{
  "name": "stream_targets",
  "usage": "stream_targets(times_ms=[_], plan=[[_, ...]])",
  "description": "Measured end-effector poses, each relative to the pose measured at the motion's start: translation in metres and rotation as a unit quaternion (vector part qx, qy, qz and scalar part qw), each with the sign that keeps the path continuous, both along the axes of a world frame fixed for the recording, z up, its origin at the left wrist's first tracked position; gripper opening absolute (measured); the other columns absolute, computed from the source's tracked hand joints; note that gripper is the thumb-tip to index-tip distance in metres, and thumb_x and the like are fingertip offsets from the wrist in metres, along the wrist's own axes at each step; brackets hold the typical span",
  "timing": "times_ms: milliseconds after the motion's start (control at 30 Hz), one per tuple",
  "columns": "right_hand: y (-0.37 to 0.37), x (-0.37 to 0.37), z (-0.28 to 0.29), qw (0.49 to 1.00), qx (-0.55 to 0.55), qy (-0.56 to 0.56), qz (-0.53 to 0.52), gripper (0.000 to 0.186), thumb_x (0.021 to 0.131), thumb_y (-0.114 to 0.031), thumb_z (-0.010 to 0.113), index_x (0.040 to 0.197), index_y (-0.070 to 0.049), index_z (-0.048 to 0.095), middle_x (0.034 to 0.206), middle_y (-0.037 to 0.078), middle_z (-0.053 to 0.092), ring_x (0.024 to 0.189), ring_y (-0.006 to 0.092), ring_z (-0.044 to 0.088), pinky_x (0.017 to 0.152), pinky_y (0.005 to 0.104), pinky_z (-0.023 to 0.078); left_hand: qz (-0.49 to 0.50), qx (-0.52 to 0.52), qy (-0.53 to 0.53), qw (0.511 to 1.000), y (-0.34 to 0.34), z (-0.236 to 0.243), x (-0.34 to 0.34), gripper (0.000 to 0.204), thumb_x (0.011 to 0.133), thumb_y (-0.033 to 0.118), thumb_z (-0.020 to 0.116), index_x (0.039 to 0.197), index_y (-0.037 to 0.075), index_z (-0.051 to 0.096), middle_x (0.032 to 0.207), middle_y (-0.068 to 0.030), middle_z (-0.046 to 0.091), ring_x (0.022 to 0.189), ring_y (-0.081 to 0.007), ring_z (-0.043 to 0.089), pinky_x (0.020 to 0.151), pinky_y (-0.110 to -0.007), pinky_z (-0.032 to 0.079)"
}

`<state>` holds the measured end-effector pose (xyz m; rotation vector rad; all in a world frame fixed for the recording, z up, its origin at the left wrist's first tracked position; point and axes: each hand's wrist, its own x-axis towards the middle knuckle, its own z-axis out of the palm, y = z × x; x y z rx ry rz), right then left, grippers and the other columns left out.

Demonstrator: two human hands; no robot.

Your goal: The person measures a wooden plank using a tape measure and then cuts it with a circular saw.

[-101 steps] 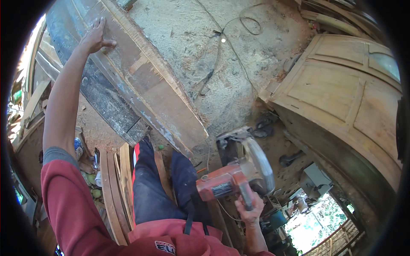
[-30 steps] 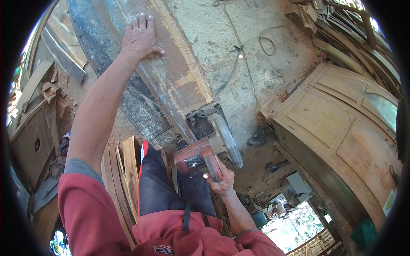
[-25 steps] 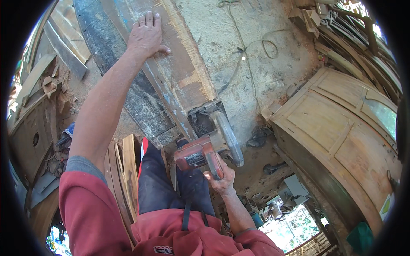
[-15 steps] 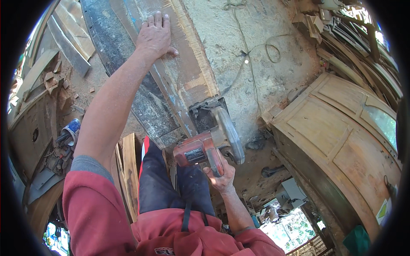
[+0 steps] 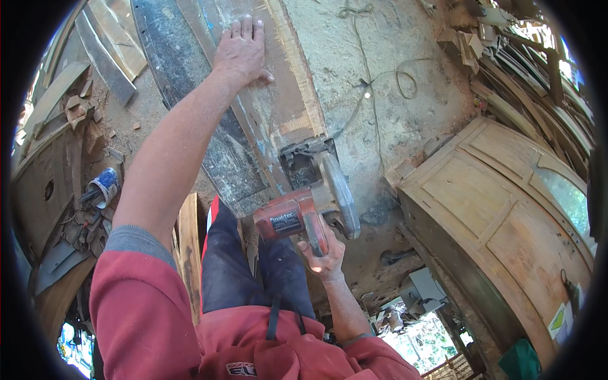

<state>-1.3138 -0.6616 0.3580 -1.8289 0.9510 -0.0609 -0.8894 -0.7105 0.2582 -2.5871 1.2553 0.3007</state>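
Note:
With fingers stretched out, my left hand [image 5: 242, 54] lies flat on a long brown wooden plank [image 5: 272, 95]. My right hand [image 5: 326, 253] wraps round the rear handle of a red and grey circular saw [image 5: 282, 215]. The saw's base plate [image 5: 297, 166] rests at the near end of the plank, its rounded grey guard on the right side. Its blade cannot be made out. Under the plank is a dark, dusty workbench top [image 5: 183, 82] with worn paint. A rough, pale strip of wood [image 5: 294, 57] runs along the plank's right edge.
A thin cord [image 5: 369, 114] trails over the dusty floor. To the right stands a panelled wooden door [image 5: 487, 190], below stacked timber [image 5: 532, 95]. At left are wood offcuts [image 5: 76, 114] and a blue and white bucket [image 5: 104, 185] with tools in it.
The view has shifted slightly, so the bench and plank appear a little farther right. My left hand stays flat on the plank, and the saw remains at its near end.

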Motion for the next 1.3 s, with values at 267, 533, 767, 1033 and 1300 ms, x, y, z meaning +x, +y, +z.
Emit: stream_targets(times_ms=[267, 533, 767, 1033, 1300], plan=[[-0.001, -0.037, 0.001, 1.000, -0.012, -0.007, 0.017, 0.073, 0.079, -0.030, 0.086, 0.134, 0.007, 0.055, 0.117, 0.020, 0.069, 0.092, 0.0292, 0.074, 0.077, 0.0342, 0.058, 0.011, 0.007, 0.012, 1.000, -0.004, -0.002, 0.003, 0.130, 0.059, 0.065, 0.085, 0.155, -0.001, 0.026, 0.160, -0.0230, 0.029, 0.147, -0.0382, 0.030, 0.118, -0.045, 0.029], [0.014, -0.123, -0.004, 0.998, -0.041, 0.018, 0.052, 0.075, 0.078, -0.034, 0.086, 0.133, 0.007, 0.055, 0.117, 0.020, 0.070, 0.090, 0.0289, 0.074, 0.076, 0.0344, 0.059, -0.010, 0.023, 0.025, 0.999, -0.004, 0.002, 0.006, 0.130, 0.059, 0.067, 0.082, 0.150, -0.008, 0.029, 0.154, -0.0324, 0.033, 0.145, -0.0422, 0.032, 0.120, -0.049, 0.026], [0.013, -0.122, -0.004, 0.999, -0.029, 0.004, 0.046, 0.077, 0.078, -0.037, 0.085, 0.133, 0.008, 0.055, 0.115, 0.021, 0.070, 0.089, 0.0290, 0.074, 0.076, 0.0351, 0.059, -0.028, 0.000, -0.009, 1.000, 0.000, -0.010, 0.008, 0.133, 0.056, 0.069, 0.083, 0.149, -0.008, 0.030, 0.152, -0.0317, 0.035, 0.145, -0.0420, 0.032, 0.120, -0.048, 0.026], [0.010, -0.098, -0.005, 0.999, 0.009, 0.024, 0.039, 0.075, 0.079, -0.033, 0.085, 0.134, 0.008, 0.055, 0.116, 0.022, 0.070, 0.091, 0.0299, 0.074, 0.077, 0.0350, 0.059, -0.005, -0.008, 0.029, 1.000, 0.001, 0.001, 0.003, 0.132, 0.055, 0.064, 0.086, 0.150, -0.007, 0.029, 0.154, -0.0310, 0.033, 0.146, -0.0425, 0.031, 0.121, -0.049, 0.025], [0.005, -0.073, -0.004, 0.998, 0.041, 0.034, 0.022, 0.076, 0.081, -0.033, 0.084, 0.135, 0.010, 0.053, 0.117, 0.023, 0.069, 0.096, 0.0293, 0.074, 0.079, 0.0339, 0.058, -0.004, -0.020, 0.043, 0.999, -0.001, 0.004, 0.003, 0.128, 0.058, 0.062, 0.087, 0.148, -0.009, 0.031, 0.153, -0.0320, 0.034, 0.145, -0.0429, 0.031, 0.120, -0.050, 0.025]])
